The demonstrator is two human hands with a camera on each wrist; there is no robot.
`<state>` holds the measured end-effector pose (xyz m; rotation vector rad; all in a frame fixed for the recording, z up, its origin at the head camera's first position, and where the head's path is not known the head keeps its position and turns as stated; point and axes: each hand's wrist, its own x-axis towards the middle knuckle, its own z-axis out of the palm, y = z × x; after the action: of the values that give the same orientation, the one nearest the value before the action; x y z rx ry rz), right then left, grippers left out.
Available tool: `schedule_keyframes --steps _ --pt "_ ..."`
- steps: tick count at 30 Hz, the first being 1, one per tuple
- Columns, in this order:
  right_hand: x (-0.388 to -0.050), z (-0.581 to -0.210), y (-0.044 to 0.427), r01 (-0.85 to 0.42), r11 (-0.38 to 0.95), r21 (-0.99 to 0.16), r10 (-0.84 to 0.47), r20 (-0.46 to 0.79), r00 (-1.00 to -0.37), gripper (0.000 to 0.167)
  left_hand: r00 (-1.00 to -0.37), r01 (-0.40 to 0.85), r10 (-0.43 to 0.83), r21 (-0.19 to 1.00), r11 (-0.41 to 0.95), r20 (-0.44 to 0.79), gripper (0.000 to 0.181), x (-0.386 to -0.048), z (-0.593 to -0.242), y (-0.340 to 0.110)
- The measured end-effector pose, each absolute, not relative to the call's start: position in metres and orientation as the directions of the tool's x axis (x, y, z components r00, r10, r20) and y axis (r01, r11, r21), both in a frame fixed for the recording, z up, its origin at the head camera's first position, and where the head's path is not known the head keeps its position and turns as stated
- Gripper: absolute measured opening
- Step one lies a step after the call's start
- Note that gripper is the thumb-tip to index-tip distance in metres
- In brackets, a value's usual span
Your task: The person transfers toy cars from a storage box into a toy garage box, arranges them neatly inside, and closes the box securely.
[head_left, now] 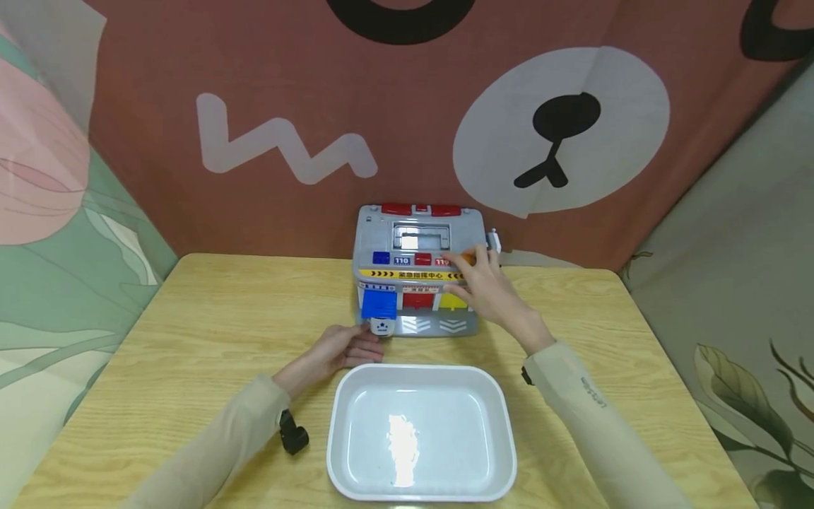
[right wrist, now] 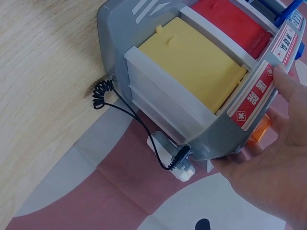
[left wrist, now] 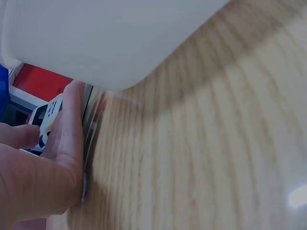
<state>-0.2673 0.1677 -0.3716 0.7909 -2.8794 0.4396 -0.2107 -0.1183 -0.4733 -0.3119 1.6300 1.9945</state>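
Observation:
A grey toy emergency station [head_left: 416,244] stands at the back of the table. Its blue door [head_left: 379,304] is swung outward, and a small white toy police car [head_left: 382,327] pokes out beneath it. My left hand [head_left: 340,351] lies low beside the car, fingers stretched out in front of it; in the left wrist view the thumb comes close to the car. At the station's right front corner, my right hand [head_left: 492,286] grips the roof edge, thumb on the front sign and fingers on top near an orange button [right wrist: 260,128]. Red [head_left: 417,300] and yellow [right wrist: 192,62] doors are down.
A white plastic tray [head_left: 339,431] sits on the wooden table [head_left: 210,339] in front of the station, close to my left hand. A small white and grey piece [right wrist: 172,155] hangs on a coiled black cord at the station's side. A printed cloth [head_left: 286,212] rises behind.

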Motion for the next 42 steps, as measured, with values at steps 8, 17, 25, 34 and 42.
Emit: schedule_keyframes --steps 8,17,25,34,42 --pt "-0.267 -0.372 0.168 -0.521 0.817 -0.248 -0.484 0.197 -0.853 0.064 -0.821 -0.514 0.384 0.839 -0.179 -0.422 0.069 -0.217 -0.464 -0.125" --pt "-0.267 -0.372 0.169 -0.514 0.817 -0.261 -0.478 0.193 -0.857 0.063 -0.812 -0.515 0.435 0.829 -0.219 -0.390 0.083 -0.224 -0.459 -0.125" --pt "-0.267 -0.372 0.168 -0.517 0.815 -0.261 -0.480 0.194 -0.855 0.063 -0.801 -0.540 0.437 0.810 -0.230 -0.409 0.090 -0.229 -0.460 -0.124" --pt "-0.266 -0.371 0.168 -0.515 0.819 -0.252 -0.478 0.194 -0.857 0.064 -0.782 -0.530 0.471 0.833 -0.158 -0.408 0.102 -0.235 -0.458 -0.127" --pt "-0.266 -0.371 0.168 -0.512 0.820 -0.256 -0.475 0.194 -0.858 0.063 -0.758 -0.488 0.499 0.873 -0.008 -0.420 0.107 -0.240 -0.449 -0.131"
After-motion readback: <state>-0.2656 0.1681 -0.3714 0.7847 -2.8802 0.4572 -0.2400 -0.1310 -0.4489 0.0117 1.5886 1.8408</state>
